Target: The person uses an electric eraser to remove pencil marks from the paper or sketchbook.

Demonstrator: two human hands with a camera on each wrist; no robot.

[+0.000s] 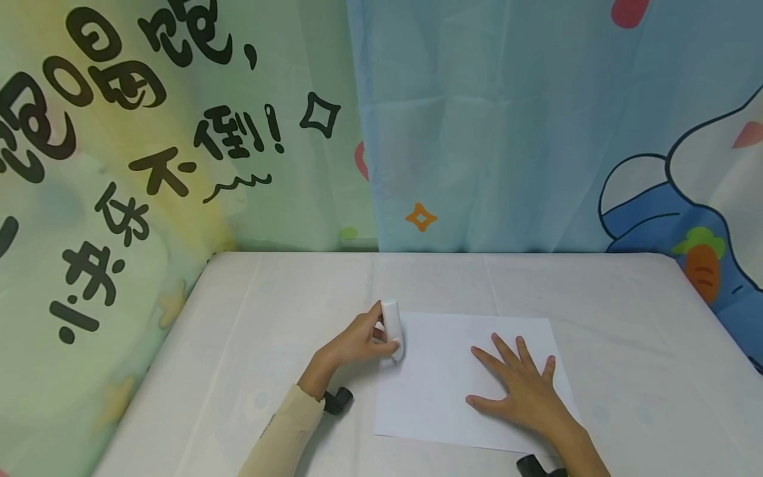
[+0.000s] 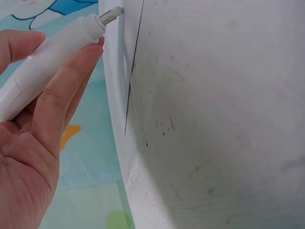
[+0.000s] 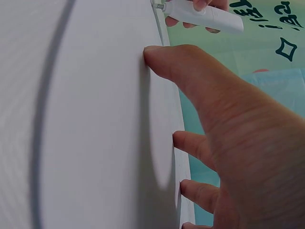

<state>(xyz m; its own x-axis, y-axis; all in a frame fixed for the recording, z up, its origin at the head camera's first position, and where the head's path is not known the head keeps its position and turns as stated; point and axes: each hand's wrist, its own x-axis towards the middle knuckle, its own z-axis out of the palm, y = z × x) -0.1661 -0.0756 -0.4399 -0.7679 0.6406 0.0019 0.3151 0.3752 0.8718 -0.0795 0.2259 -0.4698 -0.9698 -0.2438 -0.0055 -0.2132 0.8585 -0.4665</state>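
Observation:
My left hand (image 1: pixel 357 340) grips a white, thick, pen-like tool (image 1: pixel 392 329) with thumb and fingers. It stands nearly upright at the left edge of a blank white sheet of paper (image 1: pixel 432 384). In the left wrist view, the tool's narrow metal tip (image 2: pixel 112 15) points to the table surface; I cannot tell whether it touches. My right hand (image 1: pixel 524 391) rests spread on the right part of the sheet. The right wrist view shows its thumb and fingertips against the paper (image 3: pixel 100 119), with the tool (image 3: pixel 209 17) beyond.
A white cloth covers the table (image 1: pixel 286 305) around the sheet. Behind the far edge hang printed curtains (image 1: pixel 477 132), with a cartoon figure on the right. Dark wrist cameras (image 1: pixel 338 401) sit on both wrists.

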